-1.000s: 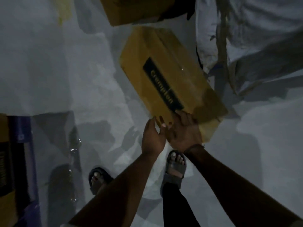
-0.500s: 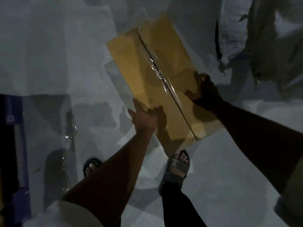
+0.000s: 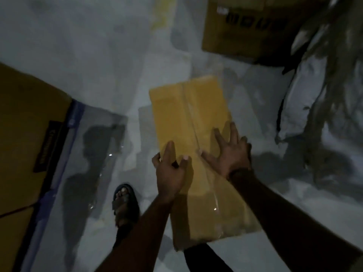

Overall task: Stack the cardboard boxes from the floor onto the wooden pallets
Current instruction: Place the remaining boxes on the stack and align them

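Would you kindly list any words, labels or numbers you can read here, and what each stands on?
Top-right box: dark block print, too blurred to read.
Left box: dark strip label, lettering too blurred to read.
Middle box: taped face, no print showing.
Nothing is legible.

yellow-brown cardboard box (image 3: 188, 118) (clear tape seam), pale grey floor (image 3: 78, 55), dark sandal (image 3: 125, 205)

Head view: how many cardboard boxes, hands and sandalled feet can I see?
Cardboard boxes: 3 (centre box, left box, far box)
Hands: 2 (left hand, right hand)
Sandalled foot: 1
Total: 6
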`<control>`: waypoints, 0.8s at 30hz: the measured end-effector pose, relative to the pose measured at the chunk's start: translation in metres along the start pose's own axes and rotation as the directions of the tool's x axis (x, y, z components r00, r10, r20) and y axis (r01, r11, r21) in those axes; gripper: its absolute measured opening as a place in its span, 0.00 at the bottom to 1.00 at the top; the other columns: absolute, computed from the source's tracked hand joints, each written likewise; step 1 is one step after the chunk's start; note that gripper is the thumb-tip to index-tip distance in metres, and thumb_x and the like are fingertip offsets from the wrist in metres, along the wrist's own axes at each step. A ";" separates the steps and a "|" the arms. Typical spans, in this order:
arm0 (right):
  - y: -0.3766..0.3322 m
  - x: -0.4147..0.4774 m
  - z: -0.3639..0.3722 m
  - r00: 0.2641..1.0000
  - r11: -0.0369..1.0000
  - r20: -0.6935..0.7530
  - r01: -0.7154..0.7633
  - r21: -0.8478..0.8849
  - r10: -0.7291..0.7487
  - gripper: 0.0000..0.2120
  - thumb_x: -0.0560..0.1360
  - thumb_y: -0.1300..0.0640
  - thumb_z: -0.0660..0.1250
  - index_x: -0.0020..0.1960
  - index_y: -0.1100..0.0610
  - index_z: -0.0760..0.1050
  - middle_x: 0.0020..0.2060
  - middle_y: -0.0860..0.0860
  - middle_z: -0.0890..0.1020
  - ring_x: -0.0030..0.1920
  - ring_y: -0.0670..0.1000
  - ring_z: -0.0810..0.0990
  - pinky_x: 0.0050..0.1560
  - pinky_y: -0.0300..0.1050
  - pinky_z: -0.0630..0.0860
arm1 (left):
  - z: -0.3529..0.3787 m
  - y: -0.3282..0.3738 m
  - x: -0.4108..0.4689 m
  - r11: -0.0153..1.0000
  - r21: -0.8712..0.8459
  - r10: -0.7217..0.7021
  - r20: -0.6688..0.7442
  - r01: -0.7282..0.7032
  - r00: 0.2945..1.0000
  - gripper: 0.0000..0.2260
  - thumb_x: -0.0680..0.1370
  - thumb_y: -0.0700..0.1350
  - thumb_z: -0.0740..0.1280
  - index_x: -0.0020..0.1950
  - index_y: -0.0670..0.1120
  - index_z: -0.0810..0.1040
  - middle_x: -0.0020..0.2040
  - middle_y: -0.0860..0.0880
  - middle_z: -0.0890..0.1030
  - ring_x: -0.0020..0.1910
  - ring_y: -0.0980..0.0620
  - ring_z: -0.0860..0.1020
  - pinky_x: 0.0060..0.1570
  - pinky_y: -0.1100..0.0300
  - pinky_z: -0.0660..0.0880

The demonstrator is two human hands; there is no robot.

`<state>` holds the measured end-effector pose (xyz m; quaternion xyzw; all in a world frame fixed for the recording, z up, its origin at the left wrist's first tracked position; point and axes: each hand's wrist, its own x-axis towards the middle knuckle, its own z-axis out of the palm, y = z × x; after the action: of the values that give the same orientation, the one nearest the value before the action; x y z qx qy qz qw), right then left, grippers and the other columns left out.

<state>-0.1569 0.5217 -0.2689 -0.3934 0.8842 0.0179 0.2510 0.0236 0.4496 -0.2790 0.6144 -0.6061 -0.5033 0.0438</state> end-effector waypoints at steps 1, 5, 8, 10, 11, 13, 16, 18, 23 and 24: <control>-0.023 -0.019 -0.018 0.999 0.999 0.006 0.046 -0.016 -0.046 0.45 0.72 0.20 0.49 0.82 0.41 0.48 0.82 0.53 0.41 0.72 0.67 0.61 0.71 0.64 0.62 | -0.027 0.012 -0.019 1.000 0.019 -0.014 -0.052 0.015 0.999 0.35 0.75 0.66 0.71 0.80 0.64 0.62 0.80 0.50 0.55 0.74 0.41 0.70 0.68 0.51 0.71; -0.115 -0.104 -0.094 0.985 0.985 0.007 0.170 -0.020 -0.170 0.46 0.72 0.20 0.48 0.82 0.42 0.48 0.82 0.53 0.43 0.71 0.68 0.62 0.70 0.62 0.63 | -0.146 0.054 -0.113 0.988 0.080 -0.115 -0.191 0.132 0.975 0.44 0.69 0.72 0.73 0.81 0.62 0.61 0.81 0.49 0.52 0.76 0.36 0.65 0.71 0.41 0.71; -0.186 -0.170 -0.147 0.946 0.946 -0.010 0.323 -0.032 -0.323 0.46 0.72 0.20 0.49 0.82 0.42 0.49 0.82 0.54 0.46 0.69 0.68 0.63 0.68 0.61 0.63 | -0.236 0.066 -0.193 0.988 0.027 -0.136 -0.315 0.153 0.939 0.48 0.66 0.74 0.73 0.81 0.60 0.61 0.80 0.45 0.55 0.77 0.37 0.63 0.73 0.42 0.69; -0.230 -0.213 -0.171 0.902 0.901 -0.014 0.430 -0.056 -0.431 0.46 0.72 0.20 0.48 0.82 0.43 0.48 0.82 0.54 0.46 0.69 0.68 0.64 0.69 0.61 0.63 | -0.290 0.061 -0.243 0.990 0.019 -0.117 -0.412 0.137 0.904 0.48 0.66 0.74 0.73 0.81 0.60 0.61 0.79 0.44 0.57 0.76 0.38 0.65 0.70 0.45 0.70; -0.252 -0.236 -0.180 0.877 0.876 -0.014 0.478 -0.063 -0.480 0.46 0.72 0.20 0.48 0.82 0.44 0.48 0.82 0.54 0.45 0.68 0.68 0.64 0.69 0.61 0.64 | -0.314 0.057 -0.265 0.990 0.024 -0.110 -0.456 0.136 0.883 0.48 0.66 0.75 0.72 0.82 0.61 0.60 0.79 0.45 0.57 0.76 0.39 0.66 0.69 0.45 0.71; -0.290 -0.283 -0.192 0.833 0.833 -0.027 0.551 -0.058 -0.553 0.45 0.72 0.21 0.49 0.82 0.44 0.49 0.82 0.53 0.45 0.69 0.68 0.64 0.69 0.61 0.63 | -0.356 0.044 -0.309 0.989 0.036 -0.104 -0.533 0.145 0.840 0.50 0.64 0.79 0.68 0.82 0.63 0.56 0.80 0.46 0.56 0.76 0.39 0.65 0.69 0.43 0.73; -0.336 -0.355 -0.204 0.786 0.790 -0.074 0.609 -0.074 -0.614 0.44 0.72 0.22 0.50 0.81 0.44 0.52 0.82 0.51 0.48 0.71 0.68 0.64 0.69 0.60 0.64 | -0.409 0.022 -0.377 0.983 0.077 -0.088 -0.595 0.165 0.799 0.51 0.64 0.80 0.65 0.82 0.65 0.52 0.82 0.47 0.50 0.77 0.39 0.64 0.69 0.40 0.73; -0.357 -0.403 -0.204 0.758 0.766 -0.115 0.636 -0.090 -0.642 0.44 0.72 0.22 0.49 0.81 0.43 0.53 0.81 0.50 0.49 0.71 0.67 0.64 0.69 0.59 0.65 | -0.438 0.006 -0.424 0.981 0.104 -0.066 -0.616 0.164 0.785 0.51 0.64 0.80 0.65 0.81 0.66 0.49 0.82 0.48 0.49 0.77 0.39 0.63 0.70 0.40 0.72; -0.412 -0.525 -0.182 0.688 0.704 -0.156 0.702 -0.105 -0.709 0.45 0.72 0.21 0.46 0.81 0.44 0.54 0.81 0.50 0.51 0.74 0.63 0.61 0.71 0.58 0.63 | -0.505 -0.060 -0.533 0.969 0.125 -0.067 -0.699 0.214 0.712 0.51 0.65 0.80 0.65 0.82 0.67 0.47 0.84 0.48 0.48 0.78 0.38 0.62 0.70 0.39 0.72; -0.425 -0.550 -0.175 0.675 0.689 -0.146 0.719 -0.091 -0.724 0.45 0.71 0.21 0.47 0.81 0.43 0.54 0.81 0.49 0.50 0.75 0.63 0.61 0.71 0.57 0.63 | -0.518 -0.076 -0.553 0.967 0.110 -0.082 -0.717 0.230 0.692 0.51 0.64 0.81 0.65 0.82 0.66 0.47 0.84 0.47 0.50 0.77 0.38 0.64 0.69 0.40 0.73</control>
<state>0.3777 0.5659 0.2060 -0.7133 0.6751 -0.1049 0.1563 0.5574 0.6173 0.2366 0.8107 -0.5336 -0.1707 0.1702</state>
